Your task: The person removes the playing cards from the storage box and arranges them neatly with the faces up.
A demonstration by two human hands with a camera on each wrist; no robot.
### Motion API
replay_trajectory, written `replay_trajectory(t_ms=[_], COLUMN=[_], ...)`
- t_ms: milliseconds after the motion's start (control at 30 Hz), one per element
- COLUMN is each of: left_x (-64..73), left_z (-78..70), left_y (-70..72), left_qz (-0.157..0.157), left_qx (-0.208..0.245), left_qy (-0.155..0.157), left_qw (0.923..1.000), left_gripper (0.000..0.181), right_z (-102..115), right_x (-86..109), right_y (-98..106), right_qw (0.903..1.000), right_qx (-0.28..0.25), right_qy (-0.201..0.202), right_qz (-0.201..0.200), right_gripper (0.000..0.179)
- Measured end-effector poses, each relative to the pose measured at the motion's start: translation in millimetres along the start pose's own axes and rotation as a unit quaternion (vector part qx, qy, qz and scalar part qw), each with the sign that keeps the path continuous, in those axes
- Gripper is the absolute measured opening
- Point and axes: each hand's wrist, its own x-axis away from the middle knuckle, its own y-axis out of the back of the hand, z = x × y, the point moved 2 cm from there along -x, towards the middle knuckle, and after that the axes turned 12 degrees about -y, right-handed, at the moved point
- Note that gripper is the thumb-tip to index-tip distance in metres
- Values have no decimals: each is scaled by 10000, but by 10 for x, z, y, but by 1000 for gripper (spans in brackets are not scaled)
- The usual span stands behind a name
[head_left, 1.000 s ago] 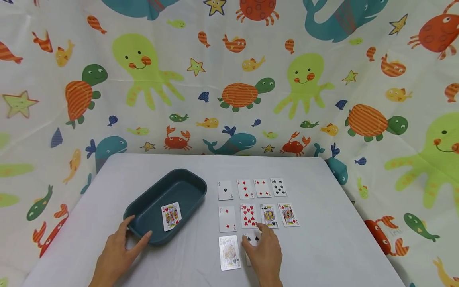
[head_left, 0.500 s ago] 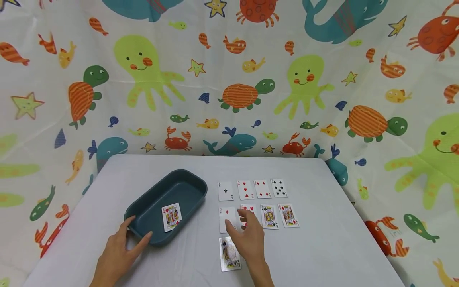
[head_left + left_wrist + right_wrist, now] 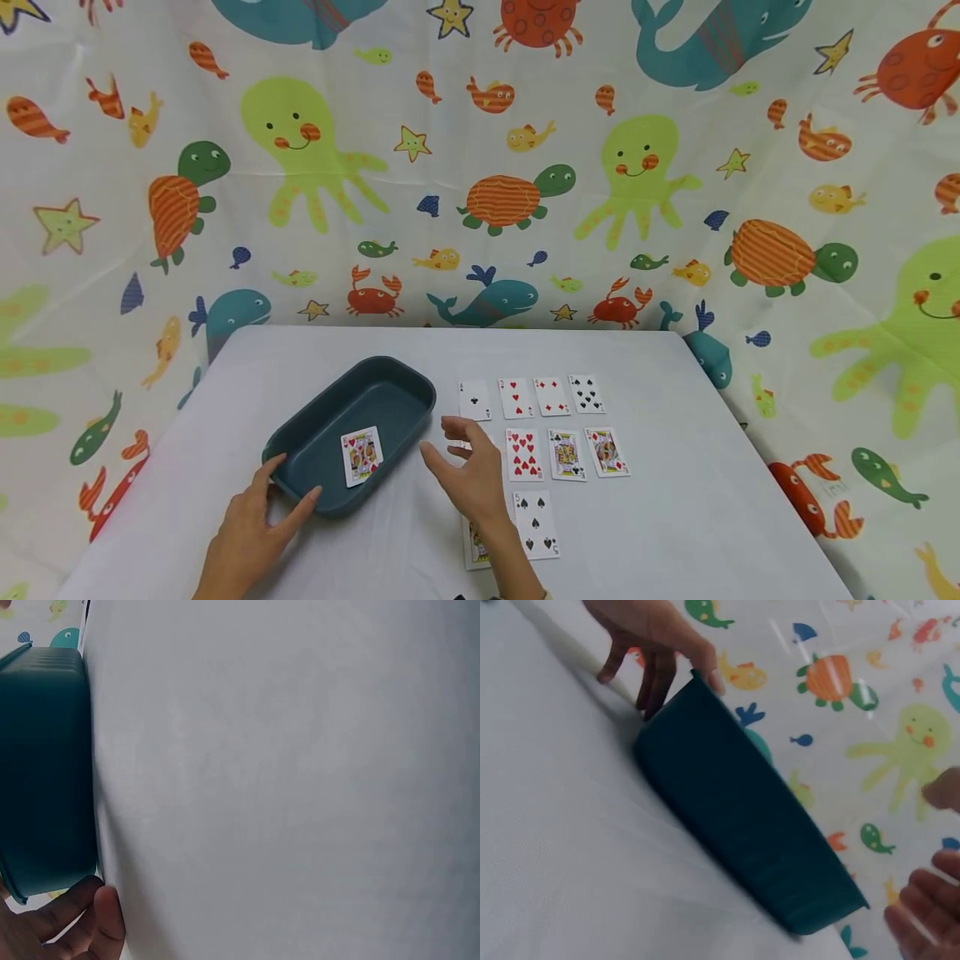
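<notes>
A dark teal tray (image 3: 408,429) stands at left on the white table, one face card (image 3: 362,456) lying face up in it. My left hand (image 3: 251,529) holds the tray's near end, thumb and index finger at its corners. Just right of the tray hovers my right hand (image 3: 468,475), thumb and fingers apart with nothing visible between them. It covers nearly all of the two of diamonds. Below it, the forearm partly hides a king of spades (image 3: 475,546), beside the five of spades (image 3: 536,525). The right wrist view shows the right fingers (image 3: 930,907) beyond the tray's end.
Rows of face-up playing cards lie right of the tray. An ace of clubs (image 3: 475,401) is in the far row with several number cards. The middle row shows a ten of hearts (image 3: 524,455) and two face cards (image 3: 567,455). A sea-animal curtain (image 3: 510,100) hangs behind the table.
My right hand has moved left from the five of spades, across the ten of hearts, to beside the tray. The five of spades is uncovered. My left hand stays at the tray.
</notes>
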Motion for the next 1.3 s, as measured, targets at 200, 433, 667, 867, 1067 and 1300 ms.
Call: replay_trajectory(t_ms=[200, 433, 667, 867, 1067, 1300], left_x=[-1, 10, 18, 15, 2, -5], left_z=[1, -9, 0, 10, 15, 30], left_y=[-12, -19, -30, -30, -25, -9], left_qz=[10, -16, -14, 3, 28, 58], left_qx=[-14, 1, -8, -62, -85, -93], left_qy=[29, 10, 45, 95, 60, 57], left_qw=[10000, 10000, 10000, 9999, 9999, 9999], left_gripper=[113, 112, 112, 112, 112, 112], right_z=[-24, 2, 24, 37, 108, 196], right_x=[-122, -251, -326, -399, -507, -647], right_y=[-177, -334, -489, -614, -701, -812], right_qw=[9939, 9866, 9721, 9497, 9165, 8826], right_qx=[-267, -342, 548, 1327, 2129, 2933], right_qy=[842, 1000, 1460, 1804, 2027, 1933], right_qz=[666, 1240, 1752, 2191, 2712, 3125], right_gripper=[42, 46, 56, 62, 69, 76])
